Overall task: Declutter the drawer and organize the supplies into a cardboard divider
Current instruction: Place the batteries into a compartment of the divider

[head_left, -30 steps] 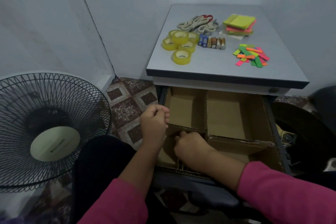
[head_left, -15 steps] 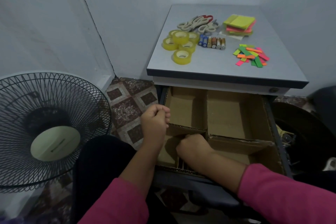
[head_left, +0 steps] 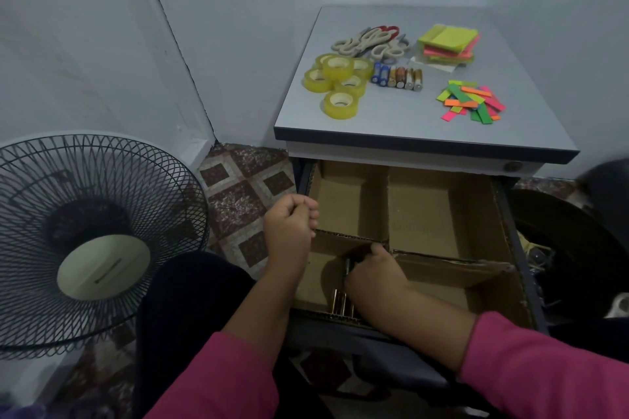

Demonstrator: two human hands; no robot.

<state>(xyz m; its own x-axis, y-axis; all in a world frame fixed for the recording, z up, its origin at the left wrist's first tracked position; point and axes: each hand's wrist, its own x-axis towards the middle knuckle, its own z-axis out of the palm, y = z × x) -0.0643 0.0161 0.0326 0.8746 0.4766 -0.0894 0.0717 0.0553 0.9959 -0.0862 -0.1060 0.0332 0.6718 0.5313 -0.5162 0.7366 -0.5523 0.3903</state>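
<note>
Brown cardboard divider point(head_left: 439, 211) sits in the open drawer, its thin walls rough and bent. Your right hand point(head_left: 374, 274) pinches a small dark battery point(head_left: 347, 266) in the near left box, above 3 shiny round batteries point(head_left: 341, 303). Your left hand point(head_left: 289, 224) is curled in a fist by the drawer edge; you cannot tell if it holds anything. Push hard and that floppy wall may fold. Smooth tape rolls point(head_left: 340, 105) and more batteries point(head_left: 399, 76) wait on the grey tabletop point(head_left: 391, 119); round ones could roll off.

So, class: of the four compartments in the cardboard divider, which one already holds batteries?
The near-left compartment, where the right hand is reaching; batteries lie at its front. The other three look empty.
</note>
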